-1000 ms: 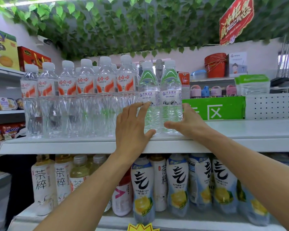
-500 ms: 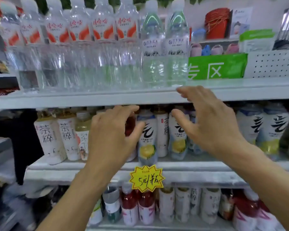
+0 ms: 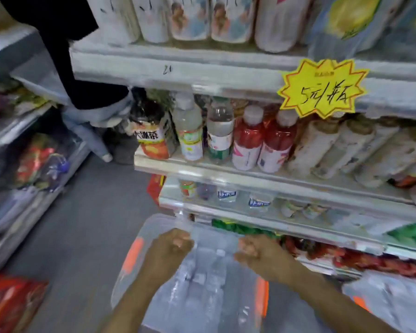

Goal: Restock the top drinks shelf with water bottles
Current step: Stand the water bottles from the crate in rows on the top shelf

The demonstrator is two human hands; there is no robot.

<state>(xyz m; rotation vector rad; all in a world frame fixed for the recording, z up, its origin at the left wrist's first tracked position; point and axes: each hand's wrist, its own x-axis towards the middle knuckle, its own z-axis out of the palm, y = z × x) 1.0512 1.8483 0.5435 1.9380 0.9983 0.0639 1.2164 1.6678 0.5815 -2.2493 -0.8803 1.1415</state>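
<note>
You are in a shop aisle with a grey floor (image 3: 82,236) and white metal drink shelves (image 3: 226,75). Low down sits a clear plastic-wrapped pack of water bottles (image 3: 202,284) with orange side marks, beside the bottom shelf. Your left hand (image 3: 168,246) and right hand (image 3: 255,251) are apart, each curled, pinching the wrap. The bottles look blurry. Open floor lies left.

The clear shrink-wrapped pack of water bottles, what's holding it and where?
Both hands, left hand and right hand, grip the plastic wrap at the pack's far end.
</note>
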